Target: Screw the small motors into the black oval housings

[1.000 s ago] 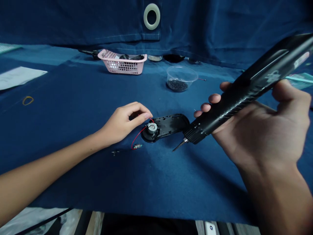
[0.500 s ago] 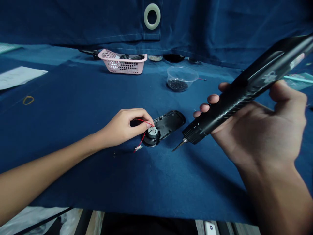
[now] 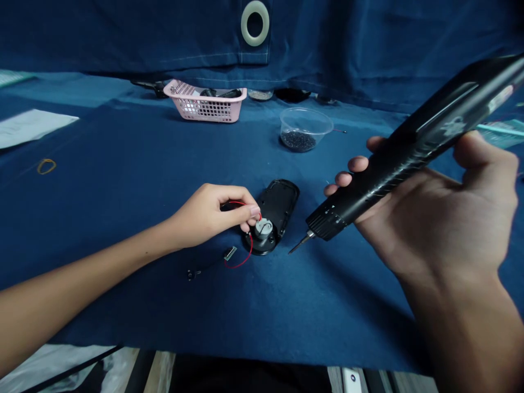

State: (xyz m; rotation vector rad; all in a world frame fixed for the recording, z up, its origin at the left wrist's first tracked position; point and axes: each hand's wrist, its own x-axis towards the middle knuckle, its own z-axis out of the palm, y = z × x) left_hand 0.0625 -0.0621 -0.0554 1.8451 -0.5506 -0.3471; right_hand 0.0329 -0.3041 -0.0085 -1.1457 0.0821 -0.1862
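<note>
My left hand (image 3: 223,213) pinches a thin red wire (image 3: 251,251) beside a round silver motor (image 3: 264,228), its fingertips close against the motor. The motor sits upright in the rounded near end of a black plastic housing half (image 3: 282,203), which lies open on the blue cloth. A small circuit board (image 3: 230,252) hangs on the wires left of the housing, and a tiny black part (image 3: 190,274) lies farther left. My right hand (image 3: 442,218) is wrapped round a black electric screwdriver (image 3: 397,164), its bit pointing down and left, apart from the housing.
A pink basket (image 3: 208,112) with dark parts stands at the back. Right of it is a clear tub (image 3: 298,139) of small black screws. A paper sheet (image 3: 35,126) and a yellow rubber band (image 3: 46,166) lie at left. A blue curtain (image 3: 164,38) hangs behind.
The housing has swung so its far end points more away from me, and its motor end has come slightly nearer. The red wire now loops lower. My right hand is nearly still.
</note>
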